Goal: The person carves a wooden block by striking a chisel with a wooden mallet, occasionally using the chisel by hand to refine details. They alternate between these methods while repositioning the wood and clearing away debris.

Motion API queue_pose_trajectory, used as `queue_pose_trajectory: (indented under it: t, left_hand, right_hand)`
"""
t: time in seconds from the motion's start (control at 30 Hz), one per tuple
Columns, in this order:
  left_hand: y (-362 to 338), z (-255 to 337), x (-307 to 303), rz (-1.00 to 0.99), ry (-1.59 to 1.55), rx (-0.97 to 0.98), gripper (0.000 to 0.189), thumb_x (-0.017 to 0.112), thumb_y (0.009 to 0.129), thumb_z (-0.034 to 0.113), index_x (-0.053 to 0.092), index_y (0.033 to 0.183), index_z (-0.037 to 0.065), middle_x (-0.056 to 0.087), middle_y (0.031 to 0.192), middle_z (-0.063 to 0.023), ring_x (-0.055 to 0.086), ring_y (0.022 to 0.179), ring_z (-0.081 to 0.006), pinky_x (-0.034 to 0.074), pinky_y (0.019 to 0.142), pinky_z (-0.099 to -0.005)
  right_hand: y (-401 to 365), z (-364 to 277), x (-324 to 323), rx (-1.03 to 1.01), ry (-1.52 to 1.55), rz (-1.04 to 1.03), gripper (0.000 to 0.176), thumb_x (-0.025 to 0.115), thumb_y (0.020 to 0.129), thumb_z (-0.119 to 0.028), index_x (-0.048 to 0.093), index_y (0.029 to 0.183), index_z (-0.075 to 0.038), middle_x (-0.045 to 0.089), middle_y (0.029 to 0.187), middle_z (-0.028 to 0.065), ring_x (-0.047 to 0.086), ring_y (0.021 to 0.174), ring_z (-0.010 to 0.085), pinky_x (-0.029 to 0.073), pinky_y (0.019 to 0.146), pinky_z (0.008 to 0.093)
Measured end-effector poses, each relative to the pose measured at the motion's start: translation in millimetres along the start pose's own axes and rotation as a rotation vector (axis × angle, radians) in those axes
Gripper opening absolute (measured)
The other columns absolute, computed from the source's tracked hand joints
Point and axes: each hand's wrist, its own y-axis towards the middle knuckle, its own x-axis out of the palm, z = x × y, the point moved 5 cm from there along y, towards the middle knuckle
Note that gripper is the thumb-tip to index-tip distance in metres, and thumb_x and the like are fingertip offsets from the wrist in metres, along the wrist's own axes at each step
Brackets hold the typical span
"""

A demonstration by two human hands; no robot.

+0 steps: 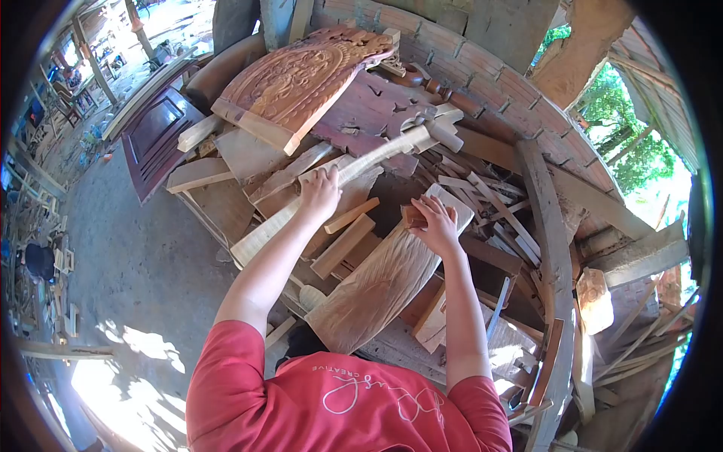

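My left hand (321, 193) is closed over the edge of a long pale wooden strip (369, 162), which slants from lower left to upper right across the pile. In my right hand (437, 224), a small reddish-brown wood block (413, 215) sits between thumb and fingers. That hand is at the far end of a broad, light plank (380, 282) with marked grain, whose near end reaches close to my red shirt. Between my two hands lie a short wooden stick (352, 215) and a thicker wooden piece (343, 246).
A carved wooden panel (301, 83) leans at the back, beside a flat reddish board (373, 113). Dark slatted panel (162, 135) stands at left. Thin offcuts (504, 218) are heaped on the right, near an upright post (547, 226). A brick wall (482, 75) closes the back.
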Motion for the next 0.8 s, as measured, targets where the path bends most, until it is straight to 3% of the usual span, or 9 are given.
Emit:
queue_pose_trajectory:
  t: [0.07,0.2,0.3,0.47,0.6,0.67,0.7,0.77,0.8]
  left_hand:
    - [6,-13,-1,0.124,-0.028,-0.110,0.056,0.062,0.076,0.023,0.037,0.122,0.004,0.052,0.107,-0.0162,0.050,0.101,-0.0299,0.045,0.080,-0.0445]
    - [21,-23,4,0.093,-0.026,-0.194,0.043,0.050,0.081,0.018,0.039,0.120,0.004,0.053,0.106,-0.0163,0.050,0.101,-0.0294,0.044,0.079,-0.0441]
    - [36,-13,1,0.110,-0.029,-0.146,0.043,0.049,0.082,0.017,0.039,0.121,0.004,0.053,0.105,-0.0160,0.049,0.102,-0.0293,0.043,0.081,-0.0450]
    - [60,-2,-4,-0.050,-0.061,-0.096,0.059,0.060,0.079,0.030,0.035,0.127,0.005,0.043,0.119,-0.0135,0.042,0.112,-0.0285,0.039,0.089,-0.0444]
    - [56,-3,-1,-0.141,-0.153,-0.144,0.066,0.059,0.080,0.033,0.029,0.132,0.006,0.037,0.126,-0.0176,0.037,0.117,-0.0334,0.036,0.093,-0.0483]
    - [32,8,-23,0.085,-0.105,-0.024,0.068,0.057,0.081,0.038,0.027,0.133,0.006,0.037,0.128,-0.0188,0.038,0.118,-0.0340,0.034,0.096,-0.0467]
    - [21,7,-21,0.083,-0.101,-0.020,0.068,0.057,0.081,0.038,0.027,0.133,0.006,0.037,0.128,-0.0188,0.038,0.118,-0.0340,0.034,0.096,-0.0467]
    - [-9,12,-19,0.137,-0.361,0.214,0.063,0.060,0.079,0.038,0.035,0.129,0.007,0.044,0.123,-0.0178,0.045,0.112,-0.0316,0.039,0.091,-0.0422]
    - [-28,14,-16,0.039,-0.297,0.237,0.060,0.058,0.081,0.038,0.038,0.127,0.006,0.044,0.125,-0.0184,0.044,0.114,-0.0316,0.038,0.093,-0.0418]
  right_hand:
    - [-1,-3,-1,-0.006,-0.003,0.007,0.064,0.072,0.066,-0.029,0.047,0.125,-0.024,0.040,0.133,0.0026,0.030,0.128,0.0218,0.018,0.101,0.0535]
    - [0,1,-2,-0.029,0.001,0.024,0.064,0.072,0.065,-0.029,0.048,0.124,-0.024,0.041,0.132,0.0027,0.031,0.127,0.0215,0.018,0.101,0.0538]
    - [0,1,-3,-0.005,0.021,0.017,0.064,0.072,0.065,-0.028,0.048,0.124,-0.024,0.042,0.132,0.0028,0.030,0.127,0.0214,0.017,0.101,0.0541]
    - [2,3,1,-0.008,0.029,0.017,0.061,0.070,0.066,-0.027,0.049,0.123,-0.024,0.044,0.128,0.0026,0.030,0.127,0.0213,0.016,0.101,0.0545]
    - [0,1,-1,-0.016,0.008,0.029,0.060,0.069,0.067,-0.027,0.049,0.123,-0.024,0.044,0.128,0.0021,0.031,0.127,0.0212,0.017,0.101,0.0536]
    - [0,0,-2,-0.010,0.005,0.029,0.060,0.069,0.066,-0.027,0.049,0.123,-0.024,0.044,0.128,0.0020,0.031,0.127,0.0212,0.017,0.101,0.0534]
    - [0,0,-2,-0.005,0.005,0.029,0.060,0.069,0.066,-0.027,0.049,0.123,-0.024,0.044,0.128,0.0020,0.031,0.127,0.0213,0.017,0.101,0.0532]
    - [0,1,-2,-0.005,0.014,0.034,0.061,0.070,0.066,-0.027,0.049,0.123,-0.024,0.044,0.128,0.0020,0.031,0.127,0.0212,0.017,0.101,0.0530]
    - [0,1,-1,-0.009,0.018,0.035,0.062,0.070,0.066,-0.028,0.048,0.123,-0.024,0.044,0.128,0.0020,0.031,0.127,0.0212,0.017,0.101,0.0528]
